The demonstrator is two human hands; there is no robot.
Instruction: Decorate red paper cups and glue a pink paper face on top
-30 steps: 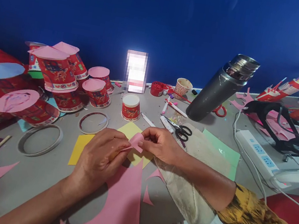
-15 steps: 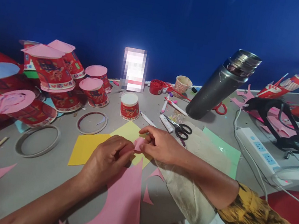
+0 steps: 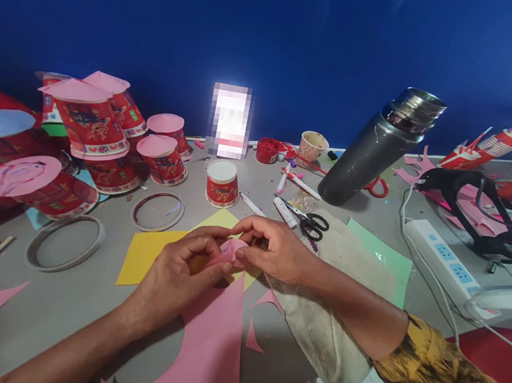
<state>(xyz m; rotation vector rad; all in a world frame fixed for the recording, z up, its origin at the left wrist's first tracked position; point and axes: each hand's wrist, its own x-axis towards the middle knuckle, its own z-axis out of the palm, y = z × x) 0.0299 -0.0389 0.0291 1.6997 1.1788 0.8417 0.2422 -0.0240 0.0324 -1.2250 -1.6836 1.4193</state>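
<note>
Between both hands is a small pink paper piece (image 3: 232, 250) with drawn marks on its face. My left hand (image 3: 186, 265) pinches its near left edge between thumb and fingers. On its right side, my right hand (image 3: 270, 247) grips it with thumb and bent fingers, which partly cover it. Beneath the hands lie a pale yellow sheet (image 3: 222, 217) and a deeper yellow sheet (image 3: 140, 256). A cut pink sheet (image 3: 218, 350) with a large round opening lies closest to me. Beyond the hands, a red patterned paper cup (image 3: 222, 184) stands upside down.
Red cups topped with pink paper (image 3: 84, 115) crowd the left side, near two tape rings (image 3: 66, 244). Scissors (image 3: 312, 222), markers (image 3: 286, 213) and a dark thermos (image 3: 372, 152) lie or stand beyond my right hand. A cloth (image 3: 329, 336), power strip (image 3: 440, 254) and black headset (image 3: 480, 211) are at right.
The pink paper piece has turned so that its marked face shows more. My left fingers have opened out from a tighter curl while still holding its edge.
</note>
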